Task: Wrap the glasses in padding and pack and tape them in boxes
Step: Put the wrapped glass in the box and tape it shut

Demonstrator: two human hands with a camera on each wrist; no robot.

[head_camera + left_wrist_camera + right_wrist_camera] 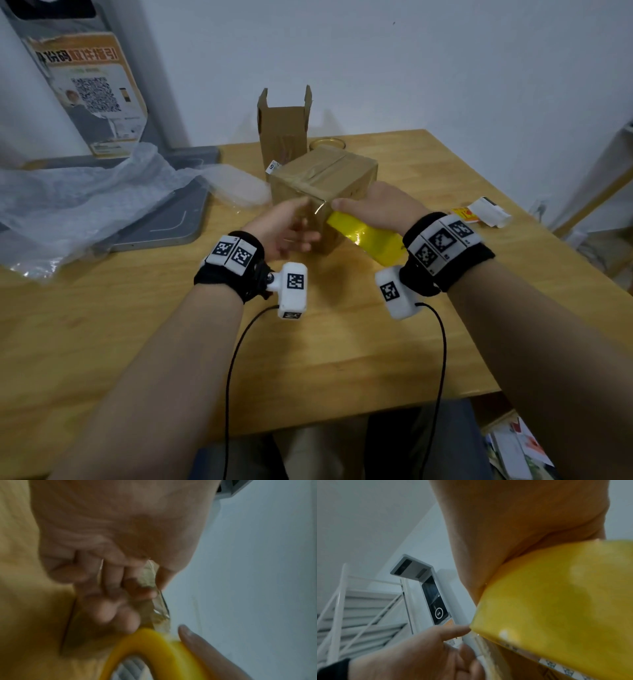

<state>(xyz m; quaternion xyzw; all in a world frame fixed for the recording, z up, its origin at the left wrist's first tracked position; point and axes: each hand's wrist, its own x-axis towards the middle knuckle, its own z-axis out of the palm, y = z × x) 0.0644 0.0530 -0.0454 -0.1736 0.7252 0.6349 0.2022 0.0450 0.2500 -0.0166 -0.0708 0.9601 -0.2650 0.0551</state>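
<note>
A closed cardboard box (325, 174) with brown tape across its top sits mid-table. My right hand (370, 205) grips a yellow tape roll (366, 240) at the box's near corner, with the thumb on the corner edge. A short clear tape strip (154, 601) runs from the tape roll (154, 649) to my left hand (301, 226), whose curled fingers (133, 588) pinch it against the box's near face. The right wrist view shows the tape roll (556, 601) under my palm and the left hand (428, 655) beside it. A glass (327, 144) stands behind the closed box, mostly hidden.
An open tall cardboard box (284, 133) stands behind the closed one. Bubble wrap (85, 198) lies over a grey stand base (171, 222) at the left. A small white and red item (486, 212) lies near the table's right edge. The wooden table (308, 359) ends close to my body.
</note>
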